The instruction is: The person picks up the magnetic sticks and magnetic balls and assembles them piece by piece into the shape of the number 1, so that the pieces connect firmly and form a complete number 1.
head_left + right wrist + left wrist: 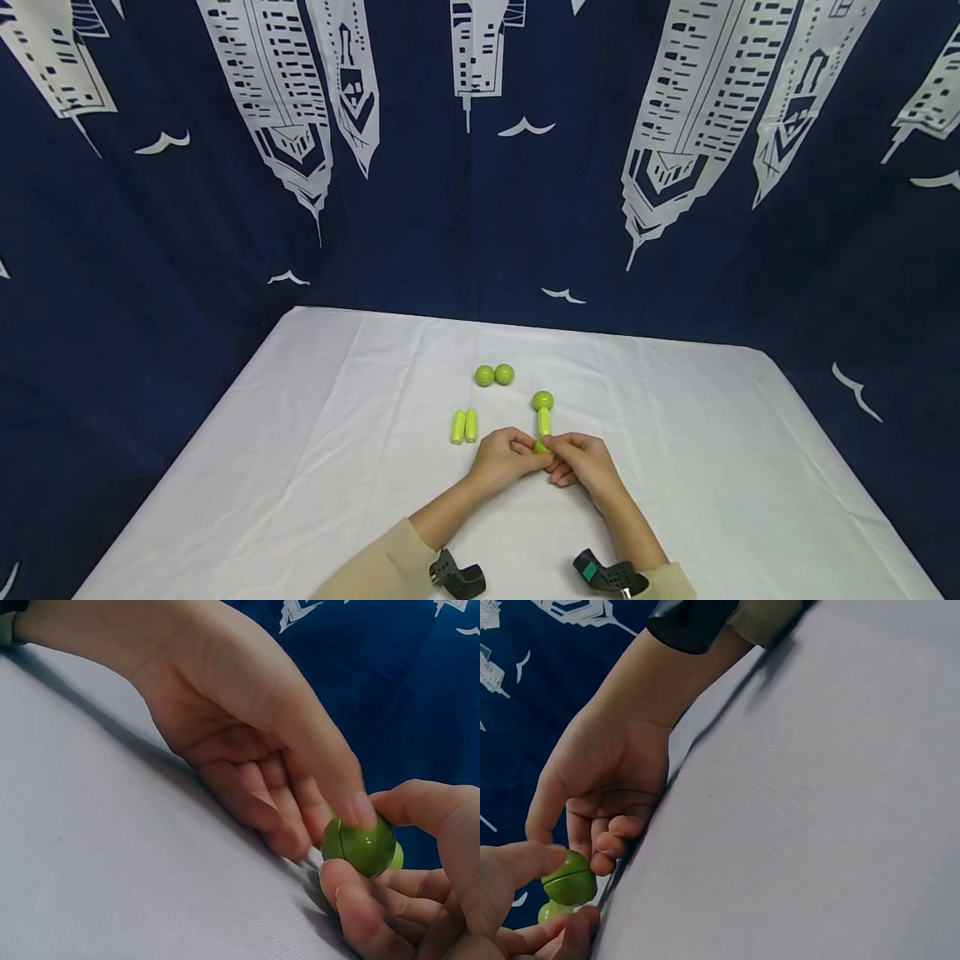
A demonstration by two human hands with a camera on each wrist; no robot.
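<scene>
Pinching near ball [571, 885] with left hand [502, 458] and right hand [591, 465] together. Lining up, straight ahead on tabletop [712, 442], with stick [544, 422] and far ball [543, 401]; can't tell if joined. Probably seating ball on stick end; likely calls next for a straight push without rolling. Leaving alone, off left, two loose sticks [457, 427] and, farther back, two loose balls [484, 376].

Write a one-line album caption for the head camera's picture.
Left hand and right hand hold one end of a green ball-ended rod; two loose balls and two loose rods lie nearby.
</scene>
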